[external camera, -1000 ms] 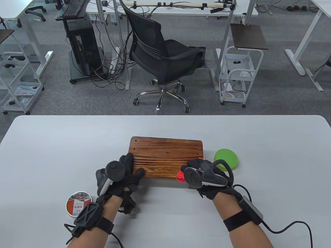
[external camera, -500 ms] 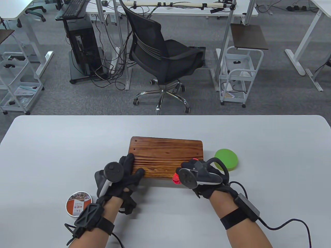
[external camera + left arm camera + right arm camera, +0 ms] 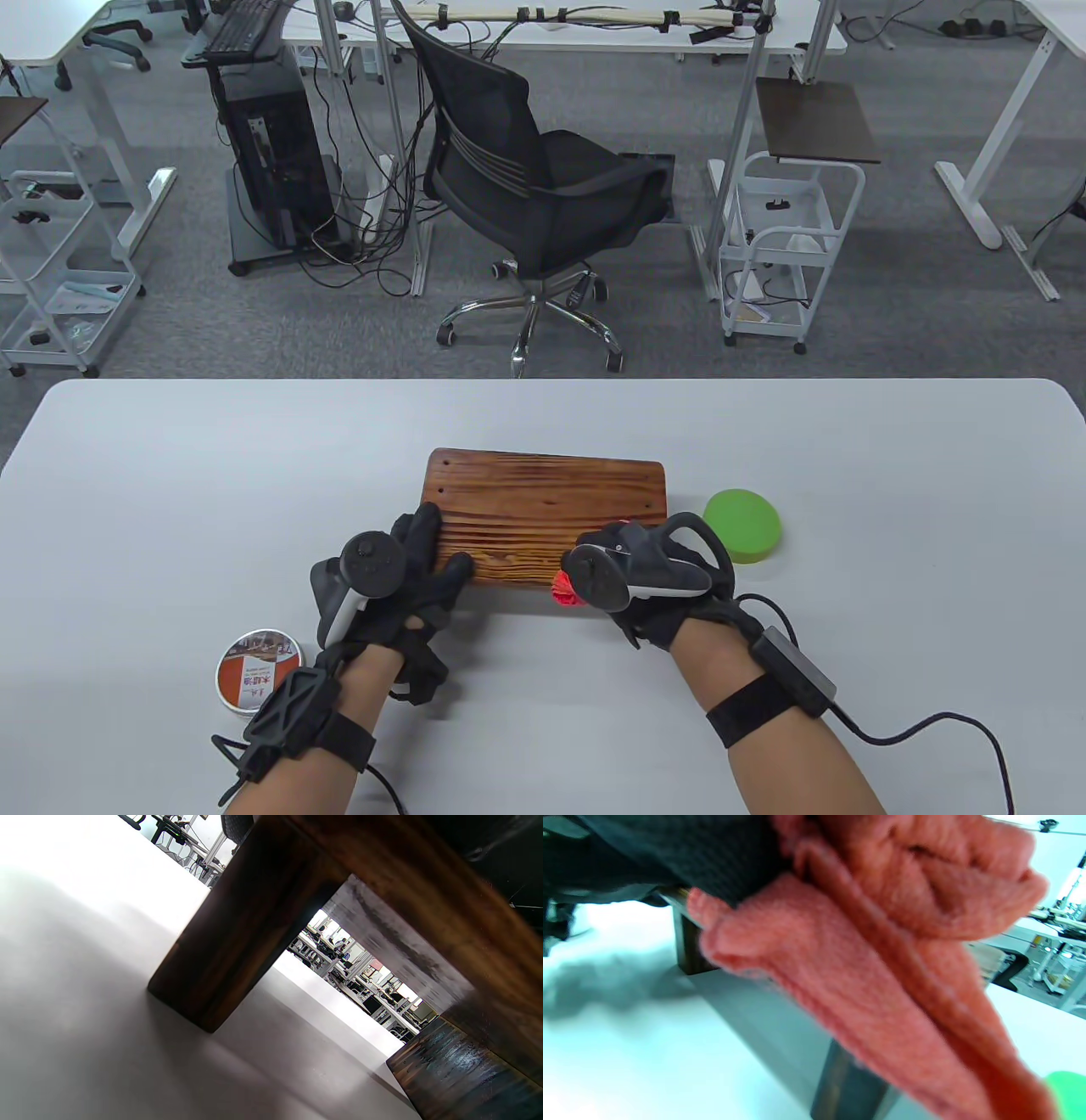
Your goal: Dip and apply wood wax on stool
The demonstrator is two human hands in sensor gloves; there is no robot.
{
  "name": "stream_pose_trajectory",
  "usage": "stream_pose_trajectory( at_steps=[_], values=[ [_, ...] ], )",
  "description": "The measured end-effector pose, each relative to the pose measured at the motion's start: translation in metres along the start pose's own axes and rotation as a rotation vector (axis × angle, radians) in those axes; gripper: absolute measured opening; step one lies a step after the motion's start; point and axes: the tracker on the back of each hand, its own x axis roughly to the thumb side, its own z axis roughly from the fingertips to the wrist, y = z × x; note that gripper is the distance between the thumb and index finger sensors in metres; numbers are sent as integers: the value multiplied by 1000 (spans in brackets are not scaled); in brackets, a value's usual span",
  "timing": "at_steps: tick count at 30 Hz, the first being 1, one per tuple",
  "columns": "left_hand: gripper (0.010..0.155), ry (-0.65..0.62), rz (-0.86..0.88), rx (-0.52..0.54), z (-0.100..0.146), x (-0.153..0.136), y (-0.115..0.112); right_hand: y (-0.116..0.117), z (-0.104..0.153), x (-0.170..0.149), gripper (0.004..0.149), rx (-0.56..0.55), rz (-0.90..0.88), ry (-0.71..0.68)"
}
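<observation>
The low rectangular stool of dark-stained, ridged wood (image 3: 545, 518) stands on the pale grey table (image 3: 170, 509) directly ahead of the person, its long axis running left to right across the table view, so both hands meet it at its near long edge. The left hand (image 3: 399, 577) rests on the near-left corner, fingers spread flat over the top and the thumb lying along the front edge; it holds the stool down and grips nothing else. The right hand (image 3: 632, 573) sits at the near edge toward the right end, its fingers curled around a bunched salmon-red cloth (image 3: 564, 588) that pokes out on the thumb side; the right wrist view shows the folded cloth (image 3: 882, 955) pressed under the glove, with a stool leg beyond it. The round wax tin with an orange label (image 3: 257, 669) lies near the left wrist, well apart from the cloth hand, and its top shows the label, so it appears closed. A bright green round sponge pad (image 3: 744, 525) sits just beside the stool's right end. Since the grain and the long side both run sideways, the next stroke likely calls for a leftward sweep by the right hand toward the braced corner.
</observation>
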Motion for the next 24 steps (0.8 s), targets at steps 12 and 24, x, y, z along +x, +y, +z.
stream_pose_trajectory(
  at_steps=[12,24],
  values=[
    [94,-3,1,-6,-1,0,0,-1,-19,13,57,1,-32,17],
    [95,-4,-18,-15,-1,0,-1,2,-37,-11,56,25,-97,187]
  ],
)
